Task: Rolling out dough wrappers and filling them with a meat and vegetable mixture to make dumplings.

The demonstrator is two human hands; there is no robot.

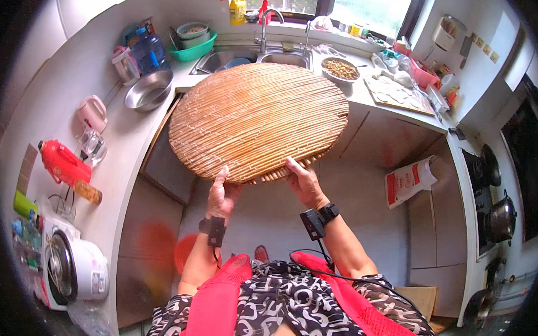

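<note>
A large round mat of thin sticks or reeds [260, 120] is held up in front of me, flat face showing, over the floor and partly across the counter's front edge below the sink. My left hand [222, 197] grips its near edge at the left, thumb on top. Further right on the same edge, my right hand [305, 183] grips it, thumb on top too. The fingers of both hands are mostly hidden beneath. Under the near rim a second layer of sticks [291, 170] shows. Each wrist wears a black strapped device.
Behind the mat are a double sink [285, 59], a bowl of chopped filling [341, 70] and a board with flat dough rounds [396, 94]. A steel basin [149, 90], red thermos [64, 161] and rice cooker [82, 268] stand left. A pot [501, 221] is at right.
</note>
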